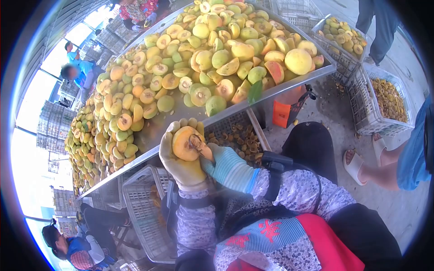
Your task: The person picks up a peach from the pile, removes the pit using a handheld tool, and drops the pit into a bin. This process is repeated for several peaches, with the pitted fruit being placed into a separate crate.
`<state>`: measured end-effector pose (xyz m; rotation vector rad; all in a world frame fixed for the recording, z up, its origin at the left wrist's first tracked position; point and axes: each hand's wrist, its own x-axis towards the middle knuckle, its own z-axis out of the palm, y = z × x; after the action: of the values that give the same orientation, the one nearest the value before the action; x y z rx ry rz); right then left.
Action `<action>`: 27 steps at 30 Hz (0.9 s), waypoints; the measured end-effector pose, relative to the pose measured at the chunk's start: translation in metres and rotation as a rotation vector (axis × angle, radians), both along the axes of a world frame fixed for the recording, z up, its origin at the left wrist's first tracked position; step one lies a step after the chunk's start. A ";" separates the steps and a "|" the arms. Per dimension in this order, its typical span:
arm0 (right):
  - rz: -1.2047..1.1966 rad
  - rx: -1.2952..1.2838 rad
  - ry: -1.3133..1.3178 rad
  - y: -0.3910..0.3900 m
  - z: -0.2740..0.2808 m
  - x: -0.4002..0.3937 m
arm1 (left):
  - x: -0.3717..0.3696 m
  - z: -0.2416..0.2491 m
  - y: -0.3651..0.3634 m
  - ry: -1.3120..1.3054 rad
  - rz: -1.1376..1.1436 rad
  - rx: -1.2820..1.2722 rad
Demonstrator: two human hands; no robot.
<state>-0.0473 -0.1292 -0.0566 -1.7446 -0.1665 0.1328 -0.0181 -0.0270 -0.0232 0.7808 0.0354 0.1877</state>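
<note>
My left hand (187, 174), in a worn yellowish glove, is closed around a halved peach (183, 143) with its cut face turned to the right. In a light-blue and white knit glove, my right hand (228, 167) is closed around a pitting knife (197, 143). Its curved metal end is at the stone cavity in the middle of the peach half. The knife's handle is mostly hidden by my fingers. Both hands are in front of the near edge of a metal table (172, 118) heaped with halved peaches (199, 54).
Below the table edge sits a crate of brownish scraps (239, 140). A white plastic crate (144, 212) stands at lower left. To the right are a crate of stones (386, 101), a crate of peaches (342, 38) and an orange container (285, 108). Other people sit or stand around.
</note>
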 end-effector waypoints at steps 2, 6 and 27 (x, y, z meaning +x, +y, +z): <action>0.018 0.090 -0.012 0.003 -0.007 0.000 | -0.001 0.000 0.001 -0.040 0.013 0.062; 0.120 0.202 -0.022 0.005 -0.009 0.000 | 0.000 -0.001 0.004 -0.130 -0.003 0.157; 0.312 -0.279 0.002 -0.006 0.002 0.011 | 0.005 0.015 0.006 0.246 0.032 0.536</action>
<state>-0.0368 -0.1354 -0.0543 -1.9864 -0.4357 0.4017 -0.0131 -0.0206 -0.0086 1.3359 0.2377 0.1309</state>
